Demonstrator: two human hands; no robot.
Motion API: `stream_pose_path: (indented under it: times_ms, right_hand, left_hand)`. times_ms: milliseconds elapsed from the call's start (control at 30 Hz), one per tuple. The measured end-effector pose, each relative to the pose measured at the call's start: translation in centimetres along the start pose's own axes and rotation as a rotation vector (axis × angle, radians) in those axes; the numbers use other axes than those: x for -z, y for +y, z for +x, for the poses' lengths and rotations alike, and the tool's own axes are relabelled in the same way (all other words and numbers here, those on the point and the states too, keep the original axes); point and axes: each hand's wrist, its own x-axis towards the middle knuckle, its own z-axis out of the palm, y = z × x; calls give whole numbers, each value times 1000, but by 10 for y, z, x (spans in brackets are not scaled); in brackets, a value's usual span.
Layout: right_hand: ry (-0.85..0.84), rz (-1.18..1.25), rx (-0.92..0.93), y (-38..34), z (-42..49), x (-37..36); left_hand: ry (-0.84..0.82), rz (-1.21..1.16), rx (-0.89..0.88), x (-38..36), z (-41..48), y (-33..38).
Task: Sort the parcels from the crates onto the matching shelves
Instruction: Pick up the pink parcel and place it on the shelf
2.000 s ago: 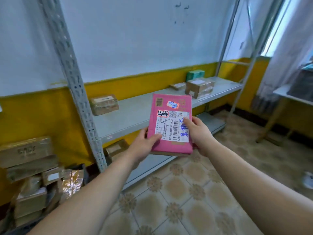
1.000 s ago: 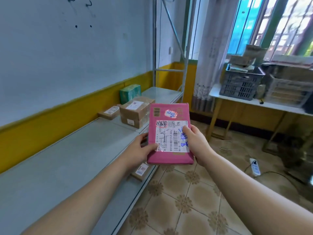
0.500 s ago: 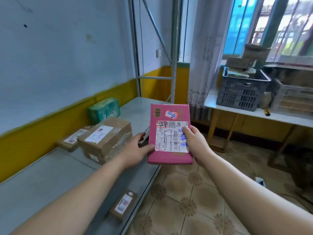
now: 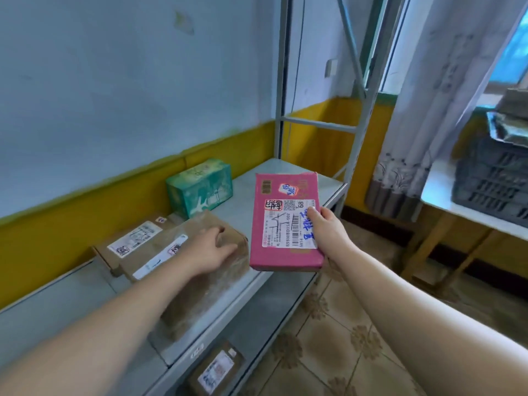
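Pink parcel [image 4: 285, 221] smack in the middle of the frame, gripped along its right edge by the right hand [image 4: 328, 227], thumb pressed on the white label with the barcode and blue scribble. Hanging in the air over the front edge of the grey shelf [image 4: 57, 304], label side up, not touching the shelf from what shows.

Left hand [image 4: 213, 250] just left of centre, fingers relaxed and laid flat on top of a brown box [image 4: 200, 281], holding nothing.

Behind that box, toward the left, a flat brown parcel [image 4: 134, 241] with a white label. Further back, against the yellow wall stripe, a green box [image 4: 200, 187].

Bottom centre, on the lower shelf, another small brown parcel [image 4: 215, 370].

Far right: a dark crate [image 4: 491, 181] sitting on a white counter [image 4: 440, 190].
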Motion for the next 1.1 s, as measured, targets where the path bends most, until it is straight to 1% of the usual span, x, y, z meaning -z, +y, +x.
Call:
stream_pose_path:
  times_ms: [67, 133, 267, 400, 500, 667, 733, 800, 933, 1000, 1033, 1100]
  right_hand:
    - [-14, -27, -24, 1, 29, -8]
    - [-37, -32, -69, 2, 55, -14]
    - [-88, -19, -192, 10, 106, -27]
    - [-190, -74, -224, 22, 153, -38]
    - [-288, -178, -231, 32, 180, -47]
    - [-391, -197, -280, 49, 208, -58]
    - [-393, -326, -172, 53, 216, -59]
    - [-429, -526, 71, 59, 223, -57]
    - [-696, -1082, 569, 56, 230, -49]
    - [-834, -1264, 805, 47, 232, -50]
    - [-901, -1299, 859, 45, 234, -52]
    - [-967, -1297, 814, 44, 238, -59]
  left_hand:
    - [3, 157, 37, -5, 21, -9]
    - [9, 247, 110, -11, 36, -16]
    - [31, 271, 248, -28, 56, -15]
    - [84, 335, 365, -38, 71, -13]
    - [117, 332, 473, -43, 70, -15]
    - [113, 367, 534, -45, 72, -12]
    - [124, 367, 539, -45, 71, -11]
    - [135, 362, 548, -46, 70, -12]
    - [159, 344, 555, -47, 70, -11]
    - [167, 341, 559, -47, 70, -10]
    - [166, 341, 562, -47, 70, -10]
    - [164, 342, 566, -47, 70, -10]
